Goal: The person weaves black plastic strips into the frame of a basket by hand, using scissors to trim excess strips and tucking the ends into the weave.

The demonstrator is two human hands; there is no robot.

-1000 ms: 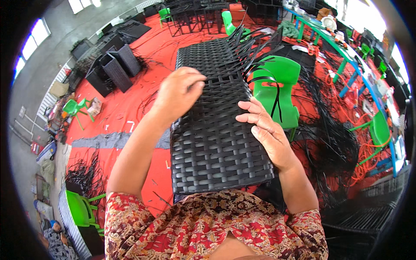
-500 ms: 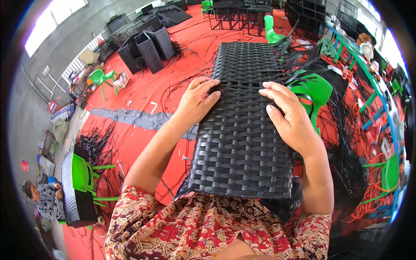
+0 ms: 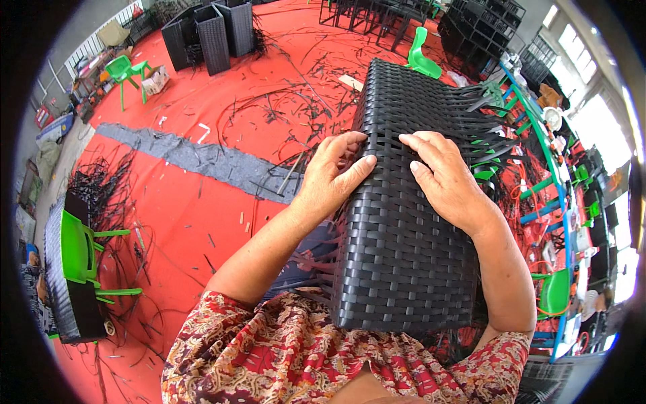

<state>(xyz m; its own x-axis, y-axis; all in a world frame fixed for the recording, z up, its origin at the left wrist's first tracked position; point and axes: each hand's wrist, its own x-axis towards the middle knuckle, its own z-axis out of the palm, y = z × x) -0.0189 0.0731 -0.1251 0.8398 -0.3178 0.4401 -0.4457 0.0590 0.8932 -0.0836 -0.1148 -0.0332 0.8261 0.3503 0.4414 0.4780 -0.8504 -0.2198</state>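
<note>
A black woven wicker piece [image 3: 407, 256], long and box-shaped with rounded edges, lies lengthwise in front of my body. A narrow gap in its weave runs across it at my fingertips. My left hand [image 3: 338, 172] is at its left edge, with the fingers curled against the rim and the thumb on top beside the gap. On the upper face, my right hand [image 3: 447, 172] rests its fingertips by the same gap, fingers bent and thumb spread apart. Loose black strips [image 3: 478, 118] fan out from the far right side. Some fingertips of my left hand are hidden.
Red floor covering [image 3: 202, 229] carries scattered strip offcuts and a grey cloth band [image 3: 182, 158]. Green chairs stand at left [image 3: 77, 246] and far right of centre [image 3: 422, 57]. Dark woven pieces [image 3: 212, 40] stand at the back left. A blue-green rail frame [image 3: 565, 222] runs along the right.
The view has shifted, and the woven piece now sits farther right and tilted, showing more of its left side. Both hands stay at the gap, with my left hand nearer to my right.
</note>
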